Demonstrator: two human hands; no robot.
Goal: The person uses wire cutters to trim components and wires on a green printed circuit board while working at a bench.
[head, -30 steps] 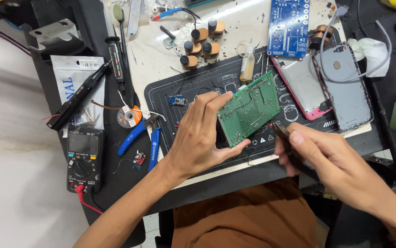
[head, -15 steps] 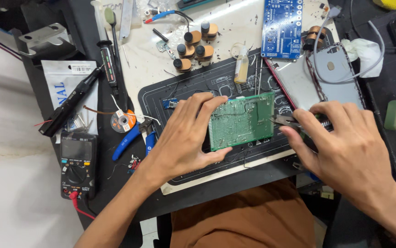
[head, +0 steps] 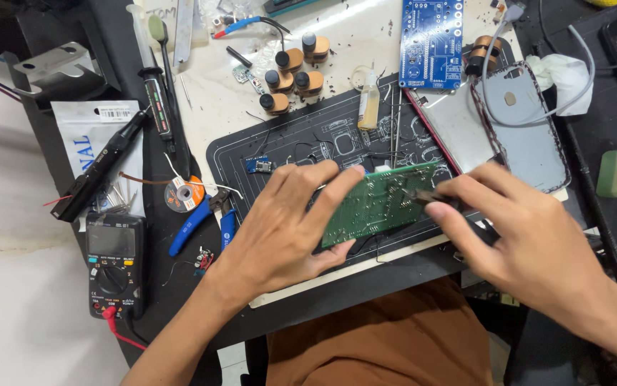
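Hands meet over a green circuit board [head: 383, 204], lying solder side up, slightly tilted, on the dark work mat [head: 251, 154] near the bench's front edge. The left hand [head: 280, 229] lies spread across the board's left half, fingers fanned on top and thumb tucked under its near edge, steadying it. The right hand [head: 516, 236] pinches a dark slim tool [head: 426, 196] between thumb and fingers, its tip touching the board's right end; whether it is tweezers or an iron tip I cannot tell. Judging by this, work on the board is under way rather than finished: tool on the board, board not set down flat, nothing laid aside.

Room is tight. Left of the left hand lie blue-handled cutters [head: 204, 218], a small solder-wick reel [head: 182, 193] and, further left, a multimeter [head: 113, 261]. Just beyond the fingertips sits a tiny blue module [head: 258, 165]. Beyond the right hand, close by, lie a phone back cover [head: 530, 139] and a grey cable [head: 580, 64]. Farther off stand a small dropper bottle [head: 369, 100], four brown cylinders with black caps [head: 290, 78] and a bare blue circuit board [head: 431, 43]. Freest space lies toward the body, over the front edge.
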